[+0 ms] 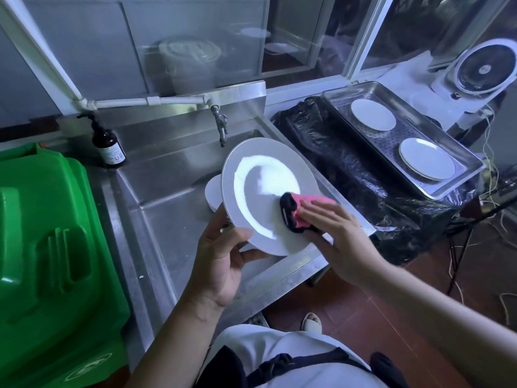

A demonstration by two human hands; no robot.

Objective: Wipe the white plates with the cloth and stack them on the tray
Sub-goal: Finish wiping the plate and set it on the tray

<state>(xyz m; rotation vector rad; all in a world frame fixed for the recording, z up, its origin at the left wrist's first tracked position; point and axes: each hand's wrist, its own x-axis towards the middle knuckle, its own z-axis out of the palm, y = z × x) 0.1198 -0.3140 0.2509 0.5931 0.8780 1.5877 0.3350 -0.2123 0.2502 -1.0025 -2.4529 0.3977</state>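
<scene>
My left hand (223, 259) grips the lower rim of a large white plate (260, 186), tilted up over the steel sink (167, 197). My right hand (338, 233) presses a pink and black cloth (296, 212) against the plate's lower right face. Behind the held plate, more white plates (213, 195) lie in the sink, mostly hidden. The steel tray (464, 155) at the right holds two white plates, a far plate (373, 114) and a near plate (426, 158), lying side by side.
A tap (221, 127) hangs over the sink. A brown pump bottle (107, 144) stands at the sink's back left. A green bin (50, 247) fills the left. A black plastic bag (349, 177) lies under the tray. A white fan (481, 74) stands at the far right, cables below it.
</scene>
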